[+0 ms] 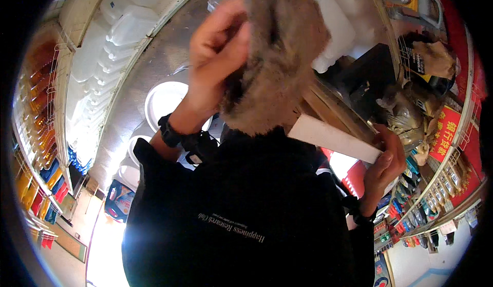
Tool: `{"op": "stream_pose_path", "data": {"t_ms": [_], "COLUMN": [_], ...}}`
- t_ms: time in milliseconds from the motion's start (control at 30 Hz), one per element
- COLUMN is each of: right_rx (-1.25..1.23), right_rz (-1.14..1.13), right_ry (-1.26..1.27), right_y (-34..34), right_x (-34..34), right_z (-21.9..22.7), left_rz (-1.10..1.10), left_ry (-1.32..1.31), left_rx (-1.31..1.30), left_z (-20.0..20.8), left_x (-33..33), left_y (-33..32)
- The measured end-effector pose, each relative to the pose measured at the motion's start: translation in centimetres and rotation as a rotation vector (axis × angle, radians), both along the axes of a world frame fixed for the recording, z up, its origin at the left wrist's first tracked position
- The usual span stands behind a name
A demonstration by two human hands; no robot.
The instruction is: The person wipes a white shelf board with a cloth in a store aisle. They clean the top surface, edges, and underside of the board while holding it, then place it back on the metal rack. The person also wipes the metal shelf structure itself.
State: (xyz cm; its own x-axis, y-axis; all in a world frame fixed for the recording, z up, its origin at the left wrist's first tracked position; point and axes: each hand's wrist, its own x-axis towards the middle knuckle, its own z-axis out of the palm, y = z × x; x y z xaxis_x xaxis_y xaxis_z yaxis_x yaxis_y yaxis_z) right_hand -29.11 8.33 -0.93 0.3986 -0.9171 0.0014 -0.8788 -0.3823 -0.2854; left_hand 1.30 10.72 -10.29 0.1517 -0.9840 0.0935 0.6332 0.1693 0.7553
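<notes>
In the upper middle, my left hand [218, 56] is closed on a bunched grey-brown cloth [280, 56], which looks fuzzy and is raised close to the camera. Motion smears its fingers a little. My right hand [386, 159], lower on the right, has its fingers wrapped round the end of a long, narrow piece with a white face [334, 139] and brown, wood-like sides. The cloth hangs in front of the far end of that piece, so I cannot make out its whole shape.
Shelves with clear plastic jugs [110, 56] and amber bottles [36, 102] line the left. White round buckets [167, 99] stand on the floor. On the right are a black flat object [377, 71], bagged goods [405, 115], a red sign [446, 133] and racks of small packages.
</notes>
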Motion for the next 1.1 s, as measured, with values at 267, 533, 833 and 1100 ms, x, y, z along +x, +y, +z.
{"op": "stream_pose_path", "data": {"t_ms": [267, 533, 833, 1100], "right_rx": [-0.008, -0.035, -0.013, -0.03], "right_rz": [-0.003, 0.005, -0.01, 0.004], "right_ry": [-0.005, 0.031, -0.005, -0.039], "right_y": [-0.2, -0.5, -1.0, -1.1], "right_x": [-0.3, -0.4, -0.4, -0.9], "right_z": [-0.2, -0.1, 0.0, -0.1], "left_rz": [0.546, 0.327, -0.368, -0.342], "left_ry": [-0.329, -0.084, -0.338, 0.115], "left_rx": [-0.08, -0.099, 0.266, 0.253], "left_z": [1.2, -1.4, -5.6, -6.3], "left_x": [0.1, 4.2, 1.7, 3.6], "left_y": [-2.9, 0.1, -0.7, -1.0]}}
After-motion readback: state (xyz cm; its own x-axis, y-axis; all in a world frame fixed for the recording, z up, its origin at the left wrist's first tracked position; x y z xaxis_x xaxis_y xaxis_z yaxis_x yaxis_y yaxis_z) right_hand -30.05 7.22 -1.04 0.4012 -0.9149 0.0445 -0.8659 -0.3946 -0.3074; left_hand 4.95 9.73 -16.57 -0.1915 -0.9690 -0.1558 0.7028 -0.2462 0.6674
